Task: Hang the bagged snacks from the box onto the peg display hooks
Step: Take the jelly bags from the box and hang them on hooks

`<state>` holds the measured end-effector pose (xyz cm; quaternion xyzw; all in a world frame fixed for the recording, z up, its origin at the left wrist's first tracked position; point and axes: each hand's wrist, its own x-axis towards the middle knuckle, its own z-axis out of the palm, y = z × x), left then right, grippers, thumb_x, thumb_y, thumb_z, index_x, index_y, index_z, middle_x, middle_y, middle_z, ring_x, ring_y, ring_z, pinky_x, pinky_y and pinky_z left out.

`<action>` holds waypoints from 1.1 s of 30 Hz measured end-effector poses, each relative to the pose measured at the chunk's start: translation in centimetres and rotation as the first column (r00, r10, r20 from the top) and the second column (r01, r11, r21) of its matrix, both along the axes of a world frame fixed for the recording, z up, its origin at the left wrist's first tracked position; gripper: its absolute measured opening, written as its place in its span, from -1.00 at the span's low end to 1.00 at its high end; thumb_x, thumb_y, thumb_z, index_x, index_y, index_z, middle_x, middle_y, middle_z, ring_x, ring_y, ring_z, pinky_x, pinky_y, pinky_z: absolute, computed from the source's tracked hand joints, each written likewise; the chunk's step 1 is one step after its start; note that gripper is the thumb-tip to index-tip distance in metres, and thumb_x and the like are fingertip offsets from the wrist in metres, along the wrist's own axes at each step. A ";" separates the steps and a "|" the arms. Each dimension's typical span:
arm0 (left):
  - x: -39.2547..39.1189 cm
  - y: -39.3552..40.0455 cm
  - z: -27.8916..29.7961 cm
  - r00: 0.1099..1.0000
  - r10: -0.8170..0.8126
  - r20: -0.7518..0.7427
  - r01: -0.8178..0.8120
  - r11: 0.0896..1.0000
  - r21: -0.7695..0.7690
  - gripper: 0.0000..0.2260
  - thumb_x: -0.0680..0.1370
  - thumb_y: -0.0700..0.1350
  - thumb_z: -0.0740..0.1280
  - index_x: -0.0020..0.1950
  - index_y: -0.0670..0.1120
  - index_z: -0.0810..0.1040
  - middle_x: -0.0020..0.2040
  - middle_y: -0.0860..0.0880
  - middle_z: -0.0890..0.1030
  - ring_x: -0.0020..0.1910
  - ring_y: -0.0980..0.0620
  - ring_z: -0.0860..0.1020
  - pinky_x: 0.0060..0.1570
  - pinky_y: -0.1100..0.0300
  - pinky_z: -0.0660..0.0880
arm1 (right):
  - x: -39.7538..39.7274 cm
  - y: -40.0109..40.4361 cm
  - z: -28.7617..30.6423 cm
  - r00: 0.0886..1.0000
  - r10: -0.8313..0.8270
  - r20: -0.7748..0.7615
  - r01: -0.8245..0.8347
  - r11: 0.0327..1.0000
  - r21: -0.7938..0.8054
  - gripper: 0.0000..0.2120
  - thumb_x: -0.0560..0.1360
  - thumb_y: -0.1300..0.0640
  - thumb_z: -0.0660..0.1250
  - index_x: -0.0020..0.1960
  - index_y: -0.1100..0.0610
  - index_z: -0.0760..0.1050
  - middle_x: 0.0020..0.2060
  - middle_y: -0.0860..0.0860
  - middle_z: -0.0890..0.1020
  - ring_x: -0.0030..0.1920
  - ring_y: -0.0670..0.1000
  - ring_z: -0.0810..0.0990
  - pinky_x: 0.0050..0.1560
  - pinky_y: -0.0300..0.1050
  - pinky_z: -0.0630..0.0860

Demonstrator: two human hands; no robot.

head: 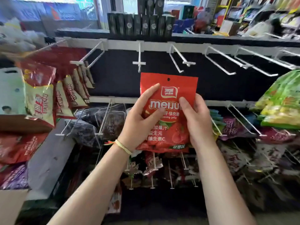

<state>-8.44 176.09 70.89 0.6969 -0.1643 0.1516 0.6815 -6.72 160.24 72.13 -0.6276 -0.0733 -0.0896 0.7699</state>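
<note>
The red gummy bag (168,111) was held upright in front of the display, its punched hole (168,79) just below and right of an empty peg hook (139,63). To hang it well, the hole should be aligned squarely with the hook tip before pushing on. The left hand (139,122) and right hand (197,117) both gripped the bag, fingers (152,91) curled narrowly round its edges.

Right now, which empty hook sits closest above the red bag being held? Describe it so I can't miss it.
Find the top white rail under the dark boxes. The hook hangs straight above the red bag. Unlike the slanting hooks on either side, it points head-on, its tag forming a cross.
</note>
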 end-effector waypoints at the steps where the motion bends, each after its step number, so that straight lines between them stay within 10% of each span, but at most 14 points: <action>1: 0.3 -1.0 0.3 1.000 -0.001 0.000 0.001 1.000 0.014 -0.52 0.61 -0.25 0.37 0.51 0.01 0.40 0.31 0.11 0.57 0.23 0.12 0.60 0.08 0.16 0.62 | 0.4 -0.8 -0.1 0.999 -0.021 0.040 0.019 0.999 0.037 -0.61 0.60 0.11 0.36 0.39 0.01 0.37 0.11 0.06 0.67 0.08 0.02 0.70 -0.02 -0.10 0.64; 4: 1.3 -3.5 1.0 1.000 0.016 0.019 -0.017 0.999 0.032 -0.56 0.60 -0.27 0.37 0.47 -0.03 0.44 0.26 0.16 0.57 0.20 0.19 0.60 0.03 0.28 0.59 | 1.3 -3.2 -0.3 0.987 -0.040 0.153 0.028 0.997 0.078 -0.39 0.60 0.24 0.35 0.47 -0.24 0.22 0.16 0.11 0.63 0.13 0.09 0.67 0.07 0.03 0.65; 12: 4.6 -9.3 2.1 0.995 -0.104 0.014 0.102 0.992 0.076 -0.57 0.61 -0.26 0.36 0.47 -0.03 0.45 0.26 0.03 0.59 0.18 0.06 0.63 0.02 0.15 0.63 | 3.0 -9.3 1.5 0.988 -0.114 0.105 0.119 0.992 -0.045 -0.81 0.56 0.28 0.36 -0.05 0.05 0.70 -0.07 0.01 0.74 -0.04 0.04 0.73 -0.10 -0.07 0.63; 33: 8.6 -16.9 2.1 0.995 -0.022 0.093 0.018 0.999 0.050 -0.63 0.63 -0.25 0.35 0.43 -0.06 0.48 0.23 0.07 0.60 0.17 0.11 0.63 0.04 0.19 0.62 | 7.3 -15.6 1.9 0.941 -0.245 0.234 0.278 0.953 -0.122 -0.82 0.60 0.23 0.33 0.11 0.12 0.69 0.00 -0.02 0.73 0.01 -0.03 0.71 -0.03 -0.12 0.66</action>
